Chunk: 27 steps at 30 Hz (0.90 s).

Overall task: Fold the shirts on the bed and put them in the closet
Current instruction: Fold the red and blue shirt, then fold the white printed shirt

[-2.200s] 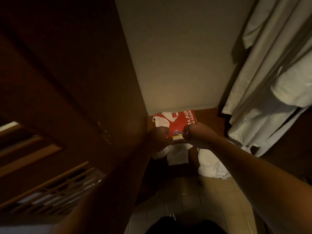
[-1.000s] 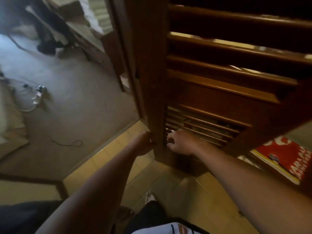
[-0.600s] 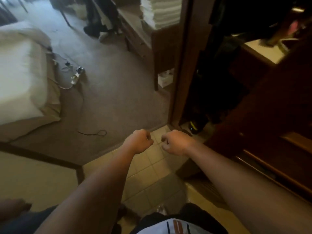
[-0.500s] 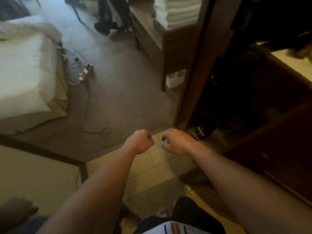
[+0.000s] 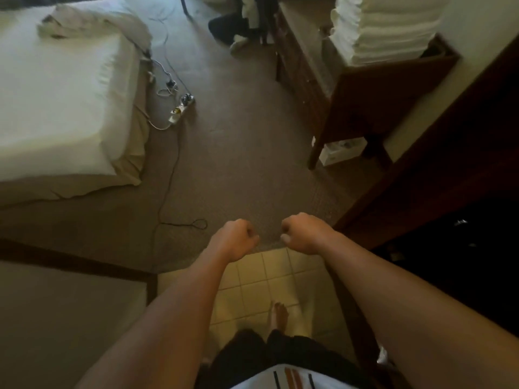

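Heading for the bed [image 5: 56,88] ahead-left, left hand [image 5: 234,240] and right hand [image 5: 304,233] hover side by side, curled into empty fists, free for another shirt.

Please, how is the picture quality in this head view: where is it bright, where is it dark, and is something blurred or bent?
Head view: the bed and the stacked towels are brightest, nearly washed out; the closet side at right sinks into near black; the wide lens bends the edges; the whole frame is soft, yet both hands, left hand and right hand, read as curled and empty.
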Each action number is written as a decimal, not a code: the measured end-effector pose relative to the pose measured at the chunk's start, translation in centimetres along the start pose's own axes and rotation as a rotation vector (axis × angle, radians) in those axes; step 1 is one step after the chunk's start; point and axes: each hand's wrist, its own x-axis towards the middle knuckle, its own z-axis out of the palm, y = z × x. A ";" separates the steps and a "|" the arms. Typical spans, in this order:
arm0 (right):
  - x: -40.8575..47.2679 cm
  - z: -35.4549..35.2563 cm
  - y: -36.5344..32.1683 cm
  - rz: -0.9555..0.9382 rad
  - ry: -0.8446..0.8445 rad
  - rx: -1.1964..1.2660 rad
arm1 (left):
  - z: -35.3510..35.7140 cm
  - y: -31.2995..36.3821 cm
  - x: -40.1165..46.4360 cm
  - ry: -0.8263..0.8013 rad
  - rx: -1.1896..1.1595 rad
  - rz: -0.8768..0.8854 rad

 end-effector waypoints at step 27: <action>47.9 -30.7 -16.1 -0.278 0.005 -0.020 | -39.8 -16.1 34.8 0.153 -0.035 -0.166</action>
